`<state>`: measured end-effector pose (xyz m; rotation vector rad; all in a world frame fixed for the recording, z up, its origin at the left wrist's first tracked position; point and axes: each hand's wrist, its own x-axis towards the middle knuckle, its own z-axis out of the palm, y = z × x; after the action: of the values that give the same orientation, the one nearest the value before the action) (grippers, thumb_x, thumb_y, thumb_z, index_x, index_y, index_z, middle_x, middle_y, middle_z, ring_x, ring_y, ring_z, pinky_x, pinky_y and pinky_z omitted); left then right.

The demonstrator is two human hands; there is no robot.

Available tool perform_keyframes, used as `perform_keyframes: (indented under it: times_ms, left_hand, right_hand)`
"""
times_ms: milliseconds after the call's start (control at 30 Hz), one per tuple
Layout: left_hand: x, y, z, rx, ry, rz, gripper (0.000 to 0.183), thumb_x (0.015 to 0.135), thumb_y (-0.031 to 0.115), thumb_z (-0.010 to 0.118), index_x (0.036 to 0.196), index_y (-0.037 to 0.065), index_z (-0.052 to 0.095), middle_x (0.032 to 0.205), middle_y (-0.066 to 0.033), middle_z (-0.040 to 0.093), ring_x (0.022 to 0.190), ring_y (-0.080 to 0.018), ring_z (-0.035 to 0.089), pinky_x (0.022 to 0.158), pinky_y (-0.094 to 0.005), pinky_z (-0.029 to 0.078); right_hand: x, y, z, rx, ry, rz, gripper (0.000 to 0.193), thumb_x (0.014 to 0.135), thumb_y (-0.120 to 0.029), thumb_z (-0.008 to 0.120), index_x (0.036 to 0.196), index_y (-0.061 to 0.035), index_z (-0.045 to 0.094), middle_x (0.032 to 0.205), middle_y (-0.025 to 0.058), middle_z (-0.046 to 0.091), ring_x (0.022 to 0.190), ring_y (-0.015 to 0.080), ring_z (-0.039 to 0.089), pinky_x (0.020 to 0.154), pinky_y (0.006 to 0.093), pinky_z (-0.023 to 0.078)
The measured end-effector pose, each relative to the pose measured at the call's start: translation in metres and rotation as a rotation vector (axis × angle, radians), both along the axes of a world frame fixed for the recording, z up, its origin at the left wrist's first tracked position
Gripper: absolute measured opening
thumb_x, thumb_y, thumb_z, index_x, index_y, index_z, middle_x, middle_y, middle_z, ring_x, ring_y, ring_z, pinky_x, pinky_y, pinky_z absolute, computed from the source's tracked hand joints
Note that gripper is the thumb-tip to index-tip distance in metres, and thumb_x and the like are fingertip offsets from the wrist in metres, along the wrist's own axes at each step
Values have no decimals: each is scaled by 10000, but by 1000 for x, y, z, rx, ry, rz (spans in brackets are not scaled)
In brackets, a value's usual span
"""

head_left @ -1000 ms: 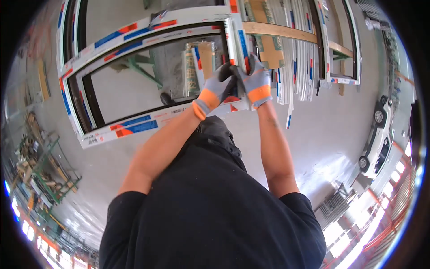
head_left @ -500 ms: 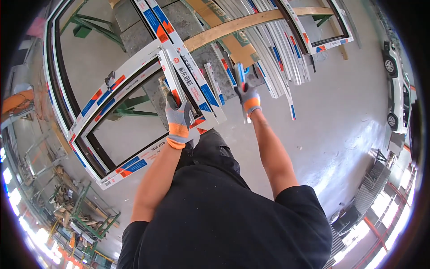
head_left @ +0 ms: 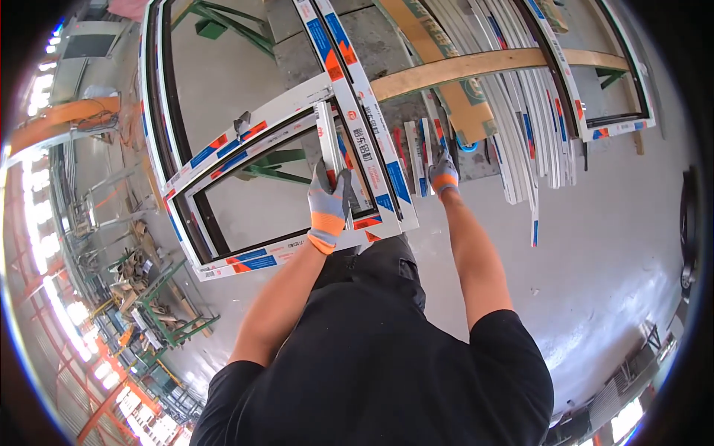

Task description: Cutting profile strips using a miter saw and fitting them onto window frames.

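A white window frame [head_left: 256, 197], taped with blue and orange protective film, is held up in front of the person, over the grey concrete floor [head_left: 595, 245]. A loose white profile strip [head_left: 329, 156] is seen standing against the frame's right-hand side, and it is gripped near its lower end by the left hand [head_left: 329, 202], which is closed around it (a grey glove with an orange cuff is worn). The frame's lower right corner lies just below that hand, close to the person's dark trousers.

The right hand [head_left: 444, 175], gloved the same way, is raised just to the right of the frame, among short white profile pieces [head_left: 418, 160] that stand on end there. Its fingers are curled, but whether one of the pieces is actually gripped cannot be told.

Behind the held frame, a second, larger frame [head_left: 160, 111] is seen leaning, its dark inner edge curving toward the picture's rim. Green steel trestles [head_left: 230, 26] show through both openings. A long wooden plank [head_left: 483, 65] is laid across the upper middle, with a bundle of long white profiles [head_left: 513, 126] passing under it. Farther right, another taped frame [head_left: 617, 123] is propped near the floor's far edge. Along the left side, green racks with scattered offcuts [head_left: 149, 282] are visible.
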<state>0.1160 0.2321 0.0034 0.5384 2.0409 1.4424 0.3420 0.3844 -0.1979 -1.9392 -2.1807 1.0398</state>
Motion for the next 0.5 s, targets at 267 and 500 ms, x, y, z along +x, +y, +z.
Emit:
perform_keyframes:
  times_ms: [267, 500]
  left_hand:
    - [7, 15, -29, -37, 73, -62, 395, 887, 65, 647, 1255, -39, 545, 943, -179, 689, 807, -271, 638, 755, -378, 520]
    - [8, 15, 42, -67, -225, 15, 359, 968, 149, 612, 1279, -20, 546, 949, -82, 659, 858, -174, 632, 758, -335, 522]
  right_hand:
    - [-11, -8, 58, 45, 446, -165, 493, 877, -150, 673, 1344, -60, 543, 1171, 147, 654, 1053, 307, 642, 922, 380, 511]
    - [-66, -25, 240, 156, 675, 93, 314, 896, -9, 617, 1210, -11, 619, 1070, 153, 671, 945, 232, 674, 823, 317, 529]
